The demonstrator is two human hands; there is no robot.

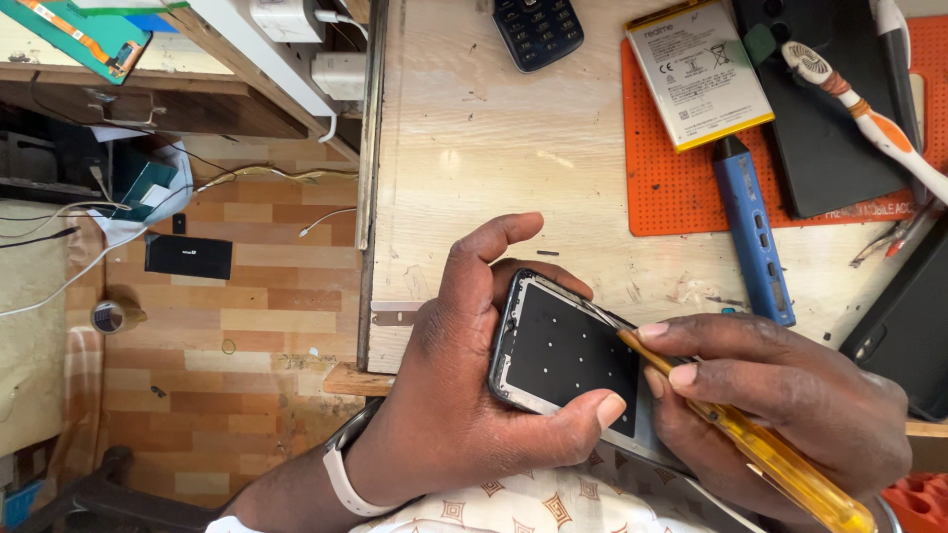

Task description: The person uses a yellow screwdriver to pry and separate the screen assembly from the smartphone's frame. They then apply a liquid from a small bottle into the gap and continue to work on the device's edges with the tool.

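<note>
on the far left, below the table edge, a tiled floor shows with a small black box and loose white cables lying on it. moving right, the left hand – a pale watch strap on its wrist – is closed around a phone frame, thumb across the lower edge and fingers curled behind the top, holding it tilted over the front edge of the wooden table. the right hand grips a yellow-handled screwdriver in a narrow pinch, its tip touching the frame's upper right edge.

by the look of it, the step in hand is prying along that edge – the next move seems to call for a shallow angle and a firm left grip, so the tip does not slip.

further back lie 1 keypad phone, then 1 battery on an orange mat, a blue tool and a toothbrush.
</note>
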